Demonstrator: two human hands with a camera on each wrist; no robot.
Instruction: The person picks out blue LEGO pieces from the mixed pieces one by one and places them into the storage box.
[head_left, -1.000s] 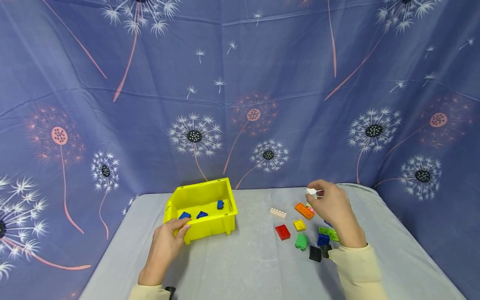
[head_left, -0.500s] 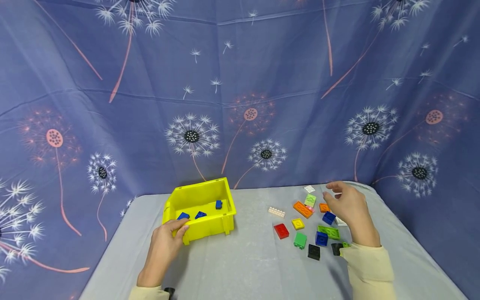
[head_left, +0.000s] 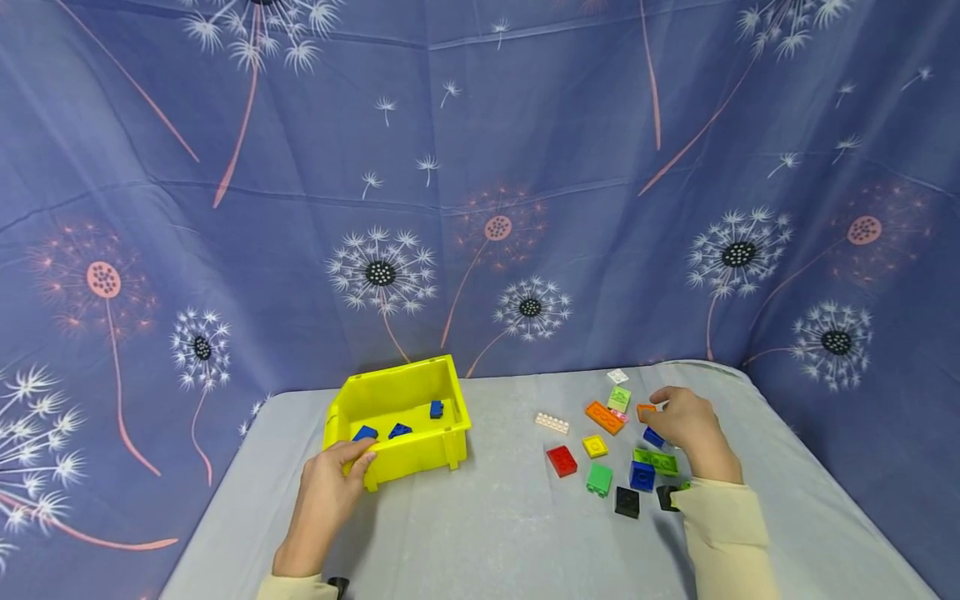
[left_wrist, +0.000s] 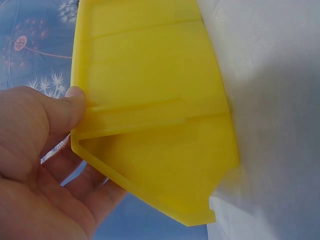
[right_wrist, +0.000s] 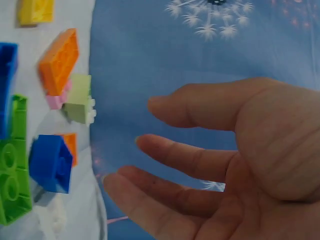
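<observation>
My left hand (head_left: pixel 333 492) grips the near left edge of a yellow plastic bin (head_left: pixel 420 457), thumb on one side of the rim and fingers on the other. Three blue building bricks, one of them the small block (head_left: pixel 437 409), lie inside. Over on the right my right hand (head_left: pixel 690 427) hovers above loose bricks, fingertips beside a small orange brick (head_left: pixel 645 412). In the right wrist view its thumb and fingers are apart with nothing between them. A blue brick (head_left: pixel 653 437) is partly covered by that hand in the head view.
Around the right hand lie several more bricks: long orange (head_left: pixel 604 417), pale green (head_left: pixel 618 398), white (head_left: pixel 617 376), cream (head_left: pixel 552 422), yellow (head_left: pixel 596 446), red (head_left: pixel 562 461), green (head_left: pixel 599 480), black (head_left: pixel 627 502), lime (head_left: pixel 656 462) and blue (head_left: pixel 642 476). A dandelion-print curtain (head_left: pixel 480 183) hangs behind.
My right hand put the white brick down at the back of the pile, moved right, then lowered towards the small orange brick. The left hand kept its hold on the bin.
</observation>
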